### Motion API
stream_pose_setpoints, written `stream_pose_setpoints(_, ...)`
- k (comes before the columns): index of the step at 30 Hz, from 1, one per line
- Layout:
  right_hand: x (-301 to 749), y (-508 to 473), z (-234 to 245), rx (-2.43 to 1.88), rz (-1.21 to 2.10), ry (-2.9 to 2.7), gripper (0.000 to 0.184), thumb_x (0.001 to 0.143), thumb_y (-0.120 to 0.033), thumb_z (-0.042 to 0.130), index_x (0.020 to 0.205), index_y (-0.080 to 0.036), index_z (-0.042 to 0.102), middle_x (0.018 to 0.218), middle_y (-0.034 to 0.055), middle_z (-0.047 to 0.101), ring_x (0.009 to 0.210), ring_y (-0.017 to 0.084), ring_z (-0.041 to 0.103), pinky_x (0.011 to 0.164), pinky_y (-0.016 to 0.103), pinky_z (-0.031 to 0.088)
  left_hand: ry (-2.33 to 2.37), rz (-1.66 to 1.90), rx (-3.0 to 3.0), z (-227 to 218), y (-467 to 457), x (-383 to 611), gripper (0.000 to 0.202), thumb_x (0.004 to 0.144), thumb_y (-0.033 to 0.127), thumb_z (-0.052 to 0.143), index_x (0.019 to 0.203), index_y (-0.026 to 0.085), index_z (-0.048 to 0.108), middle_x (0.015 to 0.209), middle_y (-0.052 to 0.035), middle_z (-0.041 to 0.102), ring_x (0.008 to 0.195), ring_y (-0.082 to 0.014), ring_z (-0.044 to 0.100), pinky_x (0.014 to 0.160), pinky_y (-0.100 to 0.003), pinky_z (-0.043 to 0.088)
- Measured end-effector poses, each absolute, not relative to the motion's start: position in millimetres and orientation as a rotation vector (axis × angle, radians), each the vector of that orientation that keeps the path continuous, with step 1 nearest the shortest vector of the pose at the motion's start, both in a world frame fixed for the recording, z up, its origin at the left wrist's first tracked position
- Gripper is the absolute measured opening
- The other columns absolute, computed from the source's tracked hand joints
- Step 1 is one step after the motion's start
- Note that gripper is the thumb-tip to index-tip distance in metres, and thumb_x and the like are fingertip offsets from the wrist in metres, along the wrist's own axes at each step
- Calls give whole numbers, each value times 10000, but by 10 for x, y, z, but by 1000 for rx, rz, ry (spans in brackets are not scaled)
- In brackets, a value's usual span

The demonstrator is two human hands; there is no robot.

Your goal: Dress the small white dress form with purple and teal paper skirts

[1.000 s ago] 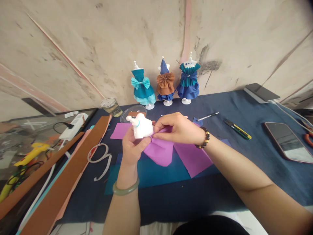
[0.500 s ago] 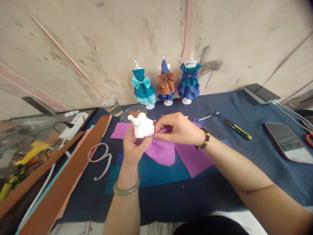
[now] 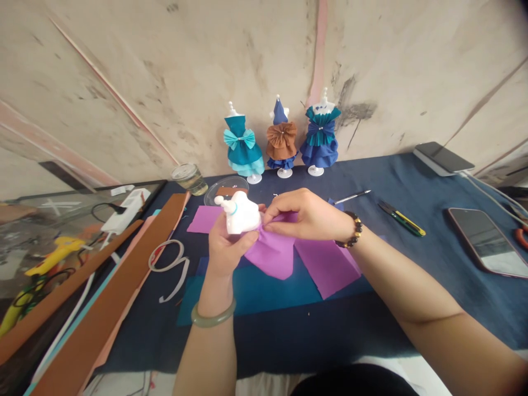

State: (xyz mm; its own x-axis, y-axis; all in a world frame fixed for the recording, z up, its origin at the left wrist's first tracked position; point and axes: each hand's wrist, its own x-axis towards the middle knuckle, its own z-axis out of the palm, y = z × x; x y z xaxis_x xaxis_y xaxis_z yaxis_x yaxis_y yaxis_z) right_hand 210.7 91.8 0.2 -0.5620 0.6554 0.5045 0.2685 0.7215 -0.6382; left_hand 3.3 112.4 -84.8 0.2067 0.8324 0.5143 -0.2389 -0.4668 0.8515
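Note:
My left hand [image 3: 227, 246] is wrapped round a small white dress form [image 3: 244, 214], tilted so its neck knob points left. Purple fabric [image 3: 272, 257] hangs gathered from the form's waist, and my left thumb presses at its edge. With thumb and fingers pinched together, my right hand [image 3: 305, 215] grips the same fabric just right of the waist. Under the hands lie a flat purple piece [image 3: 328, 267] and a teal sheet [image 3: 256, 294]. Three dressed mini forms stand behind: one in teal [image 3: 243, 148], one with a brown bow [image 3: 282, 140], one in blue [image 3: 319, 140].
To the left are brown strips [image 3: 124, 286], a curled white tape [image 3: 167, 258], a glass cup [image 3: 190, 179], a clear dish [image 3: 212, 190], a power strip [image 3: 126, 212] and a yellow glue gun [image 3: 55, 256]. Rightward lie a pen-like tool [image 3: 352, 196], thread snips [image 3: 401, 218] and a phone [image 3: 490, 239].
My right hand has shifted slightly right along the fabric at the waist. The left hand still holds the form in nearly the same place. The camera view has moved very slightly.

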Motion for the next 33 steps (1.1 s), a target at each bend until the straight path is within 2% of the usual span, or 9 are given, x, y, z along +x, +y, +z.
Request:
stream_pose_setpoints(7, 2095, 923, -3, -557, 674, -2182, 90, 875, -143, 619, 845, -135, 703, 826, 42, 703, 759, 101, 633, 745, 215, 487, 599, 1402, 1532, -828, 1120, 39, 597, 725, 334, 806, 1273, 226, 594, 1135, -104, 731, 1054, -276, 702, 917, -411, 583)
stream_pose_setpoints(13, 2088, 918, -35, -728, 668, -2114, 73, 832, -169, 653, 782, -121, 675, 742, 26, 684, 650, 95, 577, 623, 208, 444, 618, 1420, 1525, -865, 1126, 27, 613, 693, 330, 830, 1257, 240, 605, 1114, -90, 732, 1005, -262, 715, 855, -369, 600)
stream_pose_setpoints(16, 2078, 915, -42, -775, 737, -2093, 79, 824, -188, 661, 774, -129, 645, 724, 12, 663, 641, 93, 560, 616, 211, 438, 623, 1431, 1549, -880, 1122, 20, 610, 693, 315, 829, 1256, 238, 607, 1104, -80, 728, 980, -238, 713, 842, -343, 597)
stream_pose_setpoints(20, 2084, 929, -36, -793, 794, -2043, 177, 784, -227, 725, 894, -135, 621, 780, -1, 629, 672, 97, 555, 637, 221, 448, 669, 1432, 1564, -878, 1116, 25, 644, 678, 336, 837, 1267, 242, 596, 1092, -69, 709, 949, -223, 707, 816, -335, 596)
stream_pose_setpoints(22, 2094, 942, -30, -766, 768, -2063, 257, 785, -227, 735, 997, -132, 625, 802, -4, 605, 707, 104, 547, 656, 226, 446, 653, 1428, 1562, -861, 1111, 33, 696, 670, 346, 846, 1304, 269, 569, 1158, -72, 683, 981, -225, 697, 837, -341, 589)
stream_pose_setpoints(24, 2103, 953, -23, -718, 719, -2124, 249, 816, -215, 709, 1040, -125, 644, 790, -6, 578, 725, 108, 525, 676, 234, 436, 617, 1418, 1562, -832, 1108, 45, 789, 681, 339, 845, 1386, 324, 491, 1263, -70, 640, 1032, -220, 683, 872, -341, 580)
stream_pose_setpoints(29, 2115, 964, -8, -628, 752, -2178, 180, 833, -205, 687, 983, -108, 660, 775, -9, 540, 685, 93, 456, 640, 223, 403, 448, 1319, 1577, -766, 1120, 99, 937, 729, 391, 812, 1496, 433, 274, 1365, -71, 601, 1233, -252, 599, 951, -391, 558)
stream_pose_setpoints(31, 2129, 975, -12, -630, 784, -2171, 170, 821, -220, 698, 945, -114, 647, 752, -18, 525, 675, 92, 439, 622, 220, 392, 406, 1311, 1592, -765, 1135, 123, 930, 717, 413, 818, 1487, 432, 297, 1371, -79, 601, 1257, -264, 584, 939, -399, 566)
stream_pose_setpoints(33, 2156, 997, -27, -670, 827, -2145, 177, 814, -249, 706, 915, -123, 635, 743, -19, 527, 675, 95, 446, 625, 226, 395, 415, 1385, 1620, -773, 1145, 142, 853, 708, 419, 822, 1444, 411, 391, 1344, -80, 622, 1206, -258, 621, 907, -388, 581)
